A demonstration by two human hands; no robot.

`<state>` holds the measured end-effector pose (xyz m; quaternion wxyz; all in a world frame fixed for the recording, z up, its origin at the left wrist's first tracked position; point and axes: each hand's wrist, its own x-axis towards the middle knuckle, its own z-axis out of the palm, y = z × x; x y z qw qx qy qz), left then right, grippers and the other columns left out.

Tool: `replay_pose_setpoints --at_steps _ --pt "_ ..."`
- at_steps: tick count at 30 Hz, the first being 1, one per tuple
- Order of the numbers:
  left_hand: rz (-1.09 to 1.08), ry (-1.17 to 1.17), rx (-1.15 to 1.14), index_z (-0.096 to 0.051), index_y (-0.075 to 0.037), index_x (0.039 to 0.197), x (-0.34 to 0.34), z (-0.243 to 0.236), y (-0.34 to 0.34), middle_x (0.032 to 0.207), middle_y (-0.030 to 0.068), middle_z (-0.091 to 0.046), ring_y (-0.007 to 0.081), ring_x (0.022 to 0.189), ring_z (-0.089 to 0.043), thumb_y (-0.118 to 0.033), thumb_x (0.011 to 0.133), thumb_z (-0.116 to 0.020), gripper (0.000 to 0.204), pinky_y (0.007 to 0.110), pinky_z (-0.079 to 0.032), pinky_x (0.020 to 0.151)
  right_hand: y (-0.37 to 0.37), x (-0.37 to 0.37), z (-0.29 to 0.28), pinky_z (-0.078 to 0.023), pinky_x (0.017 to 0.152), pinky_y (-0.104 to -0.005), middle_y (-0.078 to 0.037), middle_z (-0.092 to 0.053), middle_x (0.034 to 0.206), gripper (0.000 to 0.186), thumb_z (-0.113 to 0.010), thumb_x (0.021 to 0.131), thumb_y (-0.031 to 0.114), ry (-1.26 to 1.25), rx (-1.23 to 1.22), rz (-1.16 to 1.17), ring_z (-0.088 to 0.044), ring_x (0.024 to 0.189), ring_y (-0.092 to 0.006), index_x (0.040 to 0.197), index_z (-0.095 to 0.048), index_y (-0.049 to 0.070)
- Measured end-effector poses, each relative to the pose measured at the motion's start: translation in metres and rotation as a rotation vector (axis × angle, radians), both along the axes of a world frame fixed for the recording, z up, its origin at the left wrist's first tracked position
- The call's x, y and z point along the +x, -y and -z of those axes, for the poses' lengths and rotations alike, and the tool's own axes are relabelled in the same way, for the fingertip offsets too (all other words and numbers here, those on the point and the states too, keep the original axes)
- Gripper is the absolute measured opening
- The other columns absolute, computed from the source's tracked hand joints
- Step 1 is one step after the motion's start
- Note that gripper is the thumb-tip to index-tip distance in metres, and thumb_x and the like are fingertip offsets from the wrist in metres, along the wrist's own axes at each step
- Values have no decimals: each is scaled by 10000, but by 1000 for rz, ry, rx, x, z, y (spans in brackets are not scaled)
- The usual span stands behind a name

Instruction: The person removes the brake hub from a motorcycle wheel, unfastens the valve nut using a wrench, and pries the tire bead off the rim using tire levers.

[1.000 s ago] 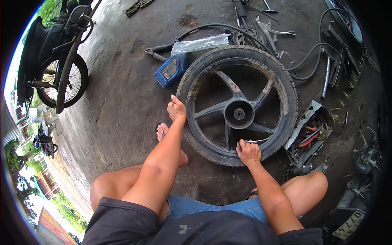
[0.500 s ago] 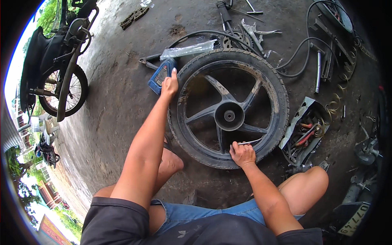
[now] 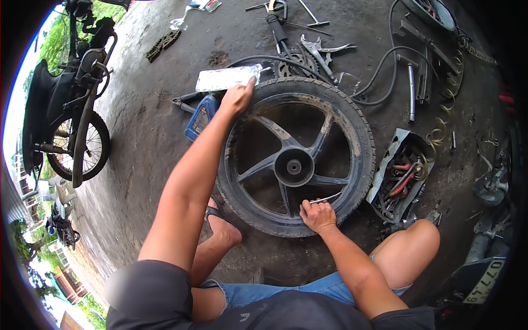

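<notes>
One wheel (image 3: 293,168) with its tyre (image 3: 367,159) on is laid flat on the floor (image 3: 148,154), well in from the floor's left edge, where one motorcycle (image 3: 41,110) is parked up close. It's probably heavy, stiff and awkward, so it'd be best held by the tread or by the spokes (image 3: 257,168) (mud is caked on in spots, so a gritty grip should be expected).

One thin metal lever (image 3: 331,197) is gripped in the right hand (image 3: 319,215) and angled across the wheel's near-right edge. It's likely rigid and maybe slick, so it's better held well back from the tip. The left hand (image 3: 236,99) is placed over the end of one clear plastic packet (image 3: 223,78) at the tyre's far-left edge; the fingers are hidden, so whether it's actually grasped can't be told. That packet should be light, crinkly and slippery.

Count: five spokes, one blue jug (image 3: 199,118) beside the left forearm, one toolbox (image 3: 387,165) off the tyre's right edge, and at least two T-shaped tools (image 3: 412,91) farther out.
</notes>
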<state>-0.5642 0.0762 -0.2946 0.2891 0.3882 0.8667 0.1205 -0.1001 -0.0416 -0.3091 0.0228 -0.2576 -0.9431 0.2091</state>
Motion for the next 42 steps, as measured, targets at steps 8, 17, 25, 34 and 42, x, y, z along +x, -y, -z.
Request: replay_pose_setpoints --at_steps 8,17,25,34,42 --pt "158 -146 48 -732 91 1034 -5 36 -30 1151 376 -667 504 1157 -622 -579 1083 -270 815 523 -462 1046 0 3 -1 -538 635 -405 -69 -637 593 226 -745 835 270 -7 5 13 -693 598 -273 822 -551 155" --pt "857 -126 -140 -494 -119 1530 81 -1 -156 1141 342 -685 494 1082 -670 -586 1082 -294 677 531 -516 985 1 9 3 -537 618 -418 -69 -659 611 223 -743 844 278 7 -53 21 -694 584 -280 878 -563 150" --pt "444 -170 -5 -774 12 986 89 -5 -151 1119 286 -725 441 1116 -684 -631 1046 -382 756 500 -526 1005 -2 7 -1 -534 609 -402 -59 -647 593 230 -753 826 277 -39 -39 27 -695 584 -269 874 -566 151" --pt "866 -281 -24 -762 8 791 173 -45 -182 851 269 -734 411 880 -743 -649 1036 -400 789 512 -596 809 -4 13 5 -557 622 -412 -44 -660 626 240 -746 826 300 -32 -56 10 -714 623 -270 897 -564 161" --pt "1251 -97 -93 -784 -52 967 279 -41 -199 1058 189 -756 364 1062 -715 -611 1051 -420 673 454 -572 938 0 16 7 -555 610 -397 -40 -651 608 235 -748 818 298 -2 -70 33 -704 599 -263 896 -567 170"
